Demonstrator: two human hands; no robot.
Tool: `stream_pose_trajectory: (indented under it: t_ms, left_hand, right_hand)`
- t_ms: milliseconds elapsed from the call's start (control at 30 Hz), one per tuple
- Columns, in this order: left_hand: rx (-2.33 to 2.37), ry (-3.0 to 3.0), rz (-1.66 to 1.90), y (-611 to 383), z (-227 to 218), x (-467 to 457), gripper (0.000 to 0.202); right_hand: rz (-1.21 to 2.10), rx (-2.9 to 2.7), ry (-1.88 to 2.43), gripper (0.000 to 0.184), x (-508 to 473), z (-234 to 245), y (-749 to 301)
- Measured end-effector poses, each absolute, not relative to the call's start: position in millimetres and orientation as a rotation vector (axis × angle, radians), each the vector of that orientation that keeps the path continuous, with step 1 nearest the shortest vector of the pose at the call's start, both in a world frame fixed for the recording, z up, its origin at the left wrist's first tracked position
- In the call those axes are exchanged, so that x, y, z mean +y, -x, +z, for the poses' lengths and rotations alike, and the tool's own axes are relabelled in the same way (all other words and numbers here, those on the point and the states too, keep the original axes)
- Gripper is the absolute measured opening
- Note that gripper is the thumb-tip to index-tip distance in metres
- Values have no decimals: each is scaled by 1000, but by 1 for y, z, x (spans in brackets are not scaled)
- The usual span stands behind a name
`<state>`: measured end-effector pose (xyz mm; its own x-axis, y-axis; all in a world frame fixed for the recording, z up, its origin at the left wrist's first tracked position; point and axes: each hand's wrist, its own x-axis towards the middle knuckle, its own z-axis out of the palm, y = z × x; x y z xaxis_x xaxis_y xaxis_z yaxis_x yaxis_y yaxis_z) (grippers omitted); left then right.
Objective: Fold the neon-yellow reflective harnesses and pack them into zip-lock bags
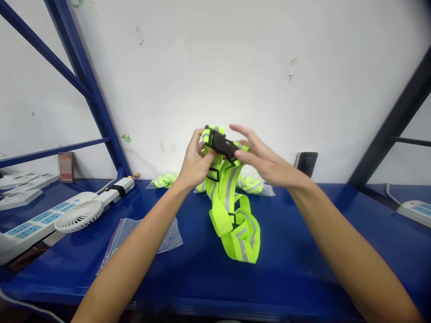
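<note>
A neon yellow strap harness [235, 220] with grey reflective stripes hangs from both hands, its lower loops resting on the blue shelf [289, 269]. My left hand [195, 163] pinches the strap beside a black plastic buckle [222, 144] at the top. On the buckle's right end, my right hand [261, 157] presses with its thumb and lower fingers while its upper fingers stretch out above.
Clear plastic bags [141, 235] lie left of the harness. Bagged yellow harnesses [164, 180] sit against the white wall. A small white fan [79, 215] and power strips [30, 224] are at the left, a black device [305, 163] and another power strip [415, 208] at the right. Blue rack posts [90, 89] flank the shelf.
</note>
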<state>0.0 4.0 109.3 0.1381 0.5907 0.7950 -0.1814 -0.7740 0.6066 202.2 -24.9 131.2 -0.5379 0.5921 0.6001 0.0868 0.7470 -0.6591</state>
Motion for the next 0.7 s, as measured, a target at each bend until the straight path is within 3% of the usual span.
stream_pose_trajectory:
  t_ms: [200,433,600,700]
  left_hand:
    - [221,-1921,1894,-37,151,-20,47]
    - [356,-1760,1804,-52,142,-8,46]
    - [471,-1553,1630,-50,128,14,52]
    - [433,-1388,1596,-50,122,23,63]
  right_hand:
    - [783,-1998,277,92,-60,155,-227]
    - [278,-1978,460,39,-47,159,-241]
    - [-122,-1843,629,40,-14,144,-237]
    - [-68,-1814,662,40,1,133,-229]
